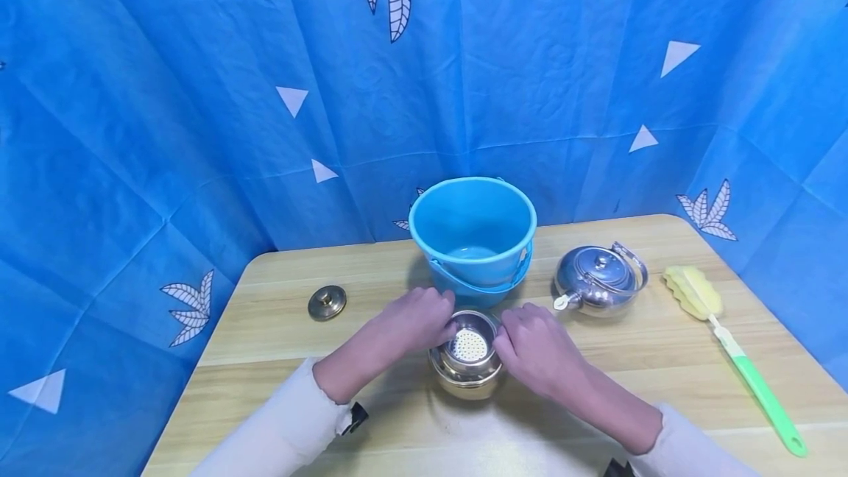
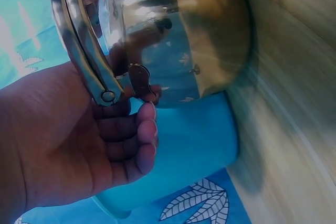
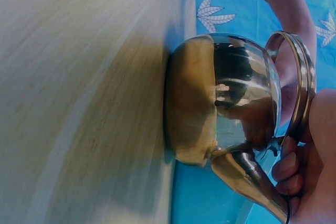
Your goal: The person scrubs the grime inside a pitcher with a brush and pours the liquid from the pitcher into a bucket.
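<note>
both left hand [image 1: 419,319] and right hand [image 1: 538,348] grip opposite sides of the handle [image 3: 300,77]; the metal kettle [image 1: 467,390] stands between them on the bench [image 1: 255,344], neither clearly nearer, its spout [image 3: 249,179] toward the far right, the blue bucket [image 1: 472,230] just beyond.

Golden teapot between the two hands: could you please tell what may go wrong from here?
The lid lies on the table, so the strainer, if loose, might fall out should the golden teapot tip. The left hand is at the hinge of the handle; a finger might get pinched. The blue bucket stands close behind and could be bumped.
</note>
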Tool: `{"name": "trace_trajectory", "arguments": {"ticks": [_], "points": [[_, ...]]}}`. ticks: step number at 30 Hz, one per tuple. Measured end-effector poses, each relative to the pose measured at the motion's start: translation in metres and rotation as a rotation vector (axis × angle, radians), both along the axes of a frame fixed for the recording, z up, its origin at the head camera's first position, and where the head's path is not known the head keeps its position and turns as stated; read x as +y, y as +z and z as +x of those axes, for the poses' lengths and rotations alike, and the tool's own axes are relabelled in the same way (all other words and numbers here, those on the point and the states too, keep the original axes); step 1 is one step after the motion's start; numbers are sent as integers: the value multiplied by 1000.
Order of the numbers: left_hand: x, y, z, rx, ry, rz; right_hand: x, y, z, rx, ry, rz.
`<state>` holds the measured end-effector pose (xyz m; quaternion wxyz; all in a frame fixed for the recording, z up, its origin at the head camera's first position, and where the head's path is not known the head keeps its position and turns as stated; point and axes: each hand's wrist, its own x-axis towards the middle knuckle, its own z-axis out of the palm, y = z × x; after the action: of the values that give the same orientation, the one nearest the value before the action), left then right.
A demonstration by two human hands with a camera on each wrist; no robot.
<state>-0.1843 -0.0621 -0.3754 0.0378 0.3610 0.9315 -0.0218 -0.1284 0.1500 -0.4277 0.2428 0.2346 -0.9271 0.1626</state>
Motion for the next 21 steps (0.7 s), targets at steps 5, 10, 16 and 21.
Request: {"name": "trace_trajectory", "arguments": {"ticks": [5, 10, 16, 21], "points": [[-1, 1, 1, -8, -10, 25, 0, 0, 0, 19, 6, -1], [-3, 3, 0, -68, -6, 55, 0, 1, 1, 16, 0, 0], [-4, 4, -1, -140, -15, 90, 0, 1, 1, 3, -1, -3], [-6, 1, -4, -162, -37, 112, -1, 1, 1, -16, -2, 1]]}}
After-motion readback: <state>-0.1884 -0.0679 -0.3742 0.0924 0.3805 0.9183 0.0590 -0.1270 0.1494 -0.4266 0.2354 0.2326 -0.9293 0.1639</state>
